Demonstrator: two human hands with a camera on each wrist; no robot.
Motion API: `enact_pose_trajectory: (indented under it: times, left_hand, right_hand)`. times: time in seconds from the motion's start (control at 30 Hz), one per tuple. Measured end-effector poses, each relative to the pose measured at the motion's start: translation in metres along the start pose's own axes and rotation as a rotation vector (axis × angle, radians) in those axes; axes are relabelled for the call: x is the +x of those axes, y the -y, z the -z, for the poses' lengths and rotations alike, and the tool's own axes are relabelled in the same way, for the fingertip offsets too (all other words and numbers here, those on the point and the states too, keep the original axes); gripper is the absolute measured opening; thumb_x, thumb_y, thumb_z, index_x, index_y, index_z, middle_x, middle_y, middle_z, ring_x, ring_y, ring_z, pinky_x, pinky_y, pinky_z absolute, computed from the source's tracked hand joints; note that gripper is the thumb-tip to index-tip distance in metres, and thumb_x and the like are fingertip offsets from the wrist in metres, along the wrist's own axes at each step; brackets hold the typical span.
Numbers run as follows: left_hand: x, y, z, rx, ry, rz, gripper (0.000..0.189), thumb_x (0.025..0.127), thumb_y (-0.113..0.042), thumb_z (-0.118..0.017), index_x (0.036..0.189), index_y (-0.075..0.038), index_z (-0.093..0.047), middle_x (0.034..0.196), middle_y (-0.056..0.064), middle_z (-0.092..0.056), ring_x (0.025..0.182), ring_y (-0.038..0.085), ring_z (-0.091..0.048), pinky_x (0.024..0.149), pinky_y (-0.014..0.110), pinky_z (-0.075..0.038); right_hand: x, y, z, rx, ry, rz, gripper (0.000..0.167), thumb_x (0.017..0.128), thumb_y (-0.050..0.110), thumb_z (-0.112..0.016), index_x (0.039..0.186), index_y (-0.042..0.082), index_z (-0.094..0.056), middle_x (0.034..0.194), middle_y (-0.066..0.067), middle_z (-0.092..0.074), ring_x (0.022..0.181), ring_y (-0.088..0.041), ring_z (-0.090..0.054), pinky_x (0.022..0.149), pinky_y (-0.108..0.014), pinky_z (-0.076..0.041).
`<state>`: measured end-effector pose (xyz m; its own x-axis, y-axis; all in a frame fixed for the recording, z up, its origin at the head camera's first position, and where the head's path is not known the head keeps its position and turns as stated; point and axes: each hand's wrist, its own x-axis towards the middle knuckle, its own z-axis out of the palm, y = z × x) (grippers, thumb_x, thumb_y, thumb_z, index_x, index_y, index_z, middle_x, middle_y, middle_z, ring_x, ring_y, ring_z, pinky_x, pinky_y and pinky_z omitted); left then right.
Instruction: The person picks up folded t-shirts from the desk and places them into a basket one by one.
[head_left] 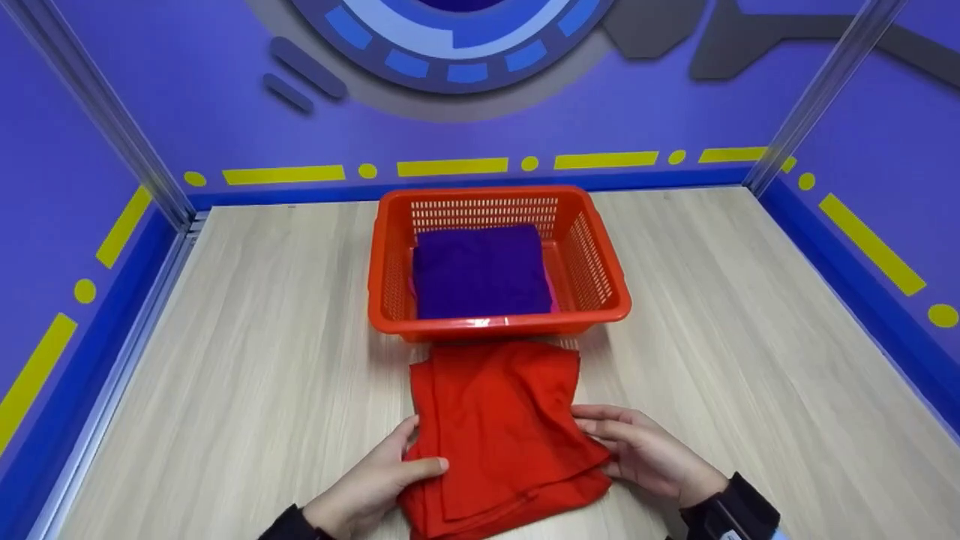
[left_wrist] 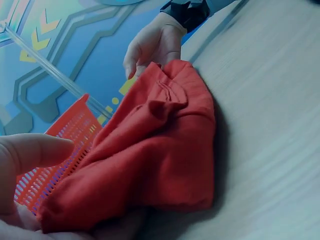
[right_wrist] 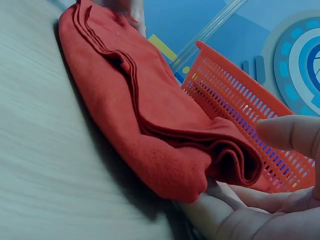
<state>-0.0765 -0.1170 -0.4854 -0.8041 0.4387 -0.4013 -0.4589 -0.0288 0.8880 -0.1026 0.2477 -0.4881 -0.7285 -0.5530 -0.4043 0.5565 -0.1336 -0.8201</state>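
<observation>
A folded red cloth (head_left: pixel 510 435) lies on the table just in front of an orange-red plastic basket (head_left: pixel 499 328), its layers showing at the edges. My left hand (head_left: pixel 379 476) is at its near left side, the fingers partly hidden beneath the cloth. In the left wrist view the left thumb (left_wrist: pixel 42 150) stands raised above the fabric. At the right edge my right hand (head_left: pixel 652 454) has its fingers against and under the cloth. The right wrist view shows the right thumb (right_wrist: pixel 290 132) held apart from the folds. Inside the basket lies a folded purple cloth (head_left: pixel 480 274).
Pink fabric (head_left: pixel 554 292) peeks out from under the purple cloth. The pale wood-grain table (head_left: pixel 262 337) stretches to both sides of the basket. Blue-purple printed panels (head_left: pixel 225 97) with metal corner posts (head_left: pixel 821 94) enclose the back and sides.
</observation>
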Motion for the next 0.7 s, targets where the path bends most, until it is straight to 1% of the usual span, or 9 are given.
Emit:
enact_pose_trajectory:
  times: [0.07,0.13,0.2,0.3,0.4,0.53,0.7]
  left_hand:
    - [0.001,0.002,-0.001,0.019,-0.015,-0.016,0.100,0.090,-0.010,-0.073,0.159,0.004,-0.003,0.159,0.025,-0.030,0.137,0.032,-0.043,0.114,0.045,-0.035]
    - [0.003,0.003,-0.003,0.029,-0.026,-0.037,0.100,0.088,-0.007,-0.073,0.160,0.002,-0.006,0.158,0.023,-0.033,0.137,0.030,-0.043,0.112,0.041,-0.035]
    - [0.004,0.005,-0.003,0.027,-0.026,-0.059,0.098,0.086,-0.004,-0.073,0.160,-0.001,-0.009,0.156,0.019,-0.037,0.134,0.027,-0.046,0.109,0.038,-0.038]
    - [0.005,0.006,-0.003,0.015,-0.028,-0.066,0.099,0.085,-0.001,-0.072,0.161,-0.002,-0.008,0.156,0.020,-0.037,0.133,0.028,-0.047,0.108,0.037,-0.040]
    - [0.006,0.007,-0.003,0.010,-0.034,-0.067,0.102,0.085,0.001,-0.072,0.161,-0.002,-0.006,0.157,0.022,-0.034,0.133,0.028,-0.047,0.107,0.037,-0.041]
    - [0.007,0.008,-0.004,0.019,-0.052,-0.061,0.103,0.084,0.003,-0.072,0.161,0.000,-0.003,0.159,0.025,-0.030,0.135,0.031,-0.045,0.110,0.040,-0.038]
    - [0.008,0.008,-0.004,0.034,-0.082,-0.047,0.104,0.084,0.004,-0.071,0.159,0.005,0.001,0.161,0.031,-0.020,0.140,0.036,-0.038,0.116,0.050,-0.031]
  right_hand:
    - [0.001,-0.002,-0.003,-0.011,-0.005,-0.003,0.053,0.105,0.014,-0.048,0.152,-0.006,-0.034,0.124,-0.001,-0.064,0.108,-0.016,-0.064,0.086,-0.035,-0.053]
    - [0.003,-0.003,-0.006,-0.025,-0.014,-0.006,0.056,0.105,0.014,-0.049,0.152,-0.008,-0.032,0.125,-0.002,-0.064,0.110,-0.017,-0.064,0.088,-0.036,-0.053]
    - [0.005,-0.003,-0.010,-0.043,-0.026,-0.010,0.059,0.104,0.015,-0.052,0.153,-0.009,-0.029,0.128,-0.004,-0.064,0.112,-0.018,-0.063,0.089,-0.037,-0.053]
    - [0.007,-0.003,-0.014,-0.079,-0.048,-0.009,0.065,0.102,0.017,-0.056,0.153,-0.011,-0.026,0.133,-0.009,-0.062,0.117,-0.020,-0.061,0.092,-0.039,-0.053]
    - [0.009,-0.004,-0.017,-0.109,-0.076,-0.001,0.067,0.100,0.016,-0.061,0.151,-0.012,-0.028,0.131,-0.009,-0.061,0.116,-0.019,-0.061,0.090,-0.038,-0.054]
    - [0.011,-0.006,-0.020,-0.138,-0.093,0.021,0.064,0.097,0.013,-0.065,0.148,-0.012,-0.035,0.124,-0.007,-0.063,0.110,-0.017,-0.064,0.087,-0.033,-0.056]
    - [0.015,-0.009,-0.022,-0.152,-0.059,0.043,0.055,0.096,0.008,-0.066,0.144,-0.009,-0.044,0.119,-0.007,-0.066,0.106,-0.018,-0.066,0.086,-0.032,-0.057]
